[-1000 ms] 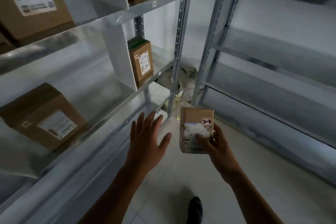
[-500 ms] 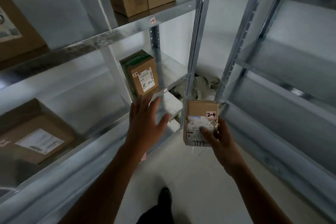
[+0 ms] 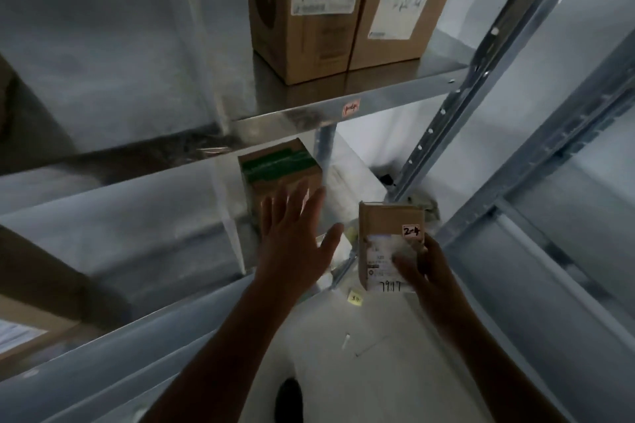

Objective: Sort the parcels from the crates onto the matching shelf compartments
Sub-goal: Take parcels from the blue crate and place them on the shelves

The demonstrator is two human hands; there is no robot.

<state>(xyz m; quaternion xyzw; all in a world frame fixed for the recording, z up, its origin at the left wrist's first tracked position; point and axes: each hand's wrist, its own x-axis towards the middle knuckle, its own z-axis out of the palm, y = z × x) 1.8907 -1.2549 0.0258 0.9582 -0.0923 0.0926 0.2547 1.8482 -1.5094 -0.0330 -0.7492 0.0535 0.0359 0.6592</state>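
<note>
The right hand [image 3: 429, 271] gripped a small brown parcel [image 3: 385, 221], thumb laid across its white label and the fingers curled behind its right edge. The parcel was held upright in the air, in front of the right end of the middle shelf [image 3: 113, 189] and just beside the upright post [image 3: 481, 62]. A little sticker [image 3: 411, 231] at the label's top corner read "2-4", and "7917" was written by hand along the bottom.

The left hand [image 3: 292, 240] was open and held nothing, fingers spread and reaching toward a box with green tape [image 3: 278, 168] that stood in the end compartment of the middle shelf (whether the fingertips touched it I could not tell, as the picture was blurred there).

On the upper shelf [image 3: 395, 93] two tall boxes stood side by side and touching, the left box [image 3: 302, 27] marked "7786", the right box [image 3: 402, 3] with a printed label. A pink tag [image 3: 351, 109] was stuck on that shelf's front edge. A yellow note [image 3: 355, 300] showed below the parcel, and a dark shoe [image 3: 289, 398] stood on the pale floor [image 3: 378, 371]. Another box [image 3: 27, 326] sat on the lower shelf at far left.
</note>
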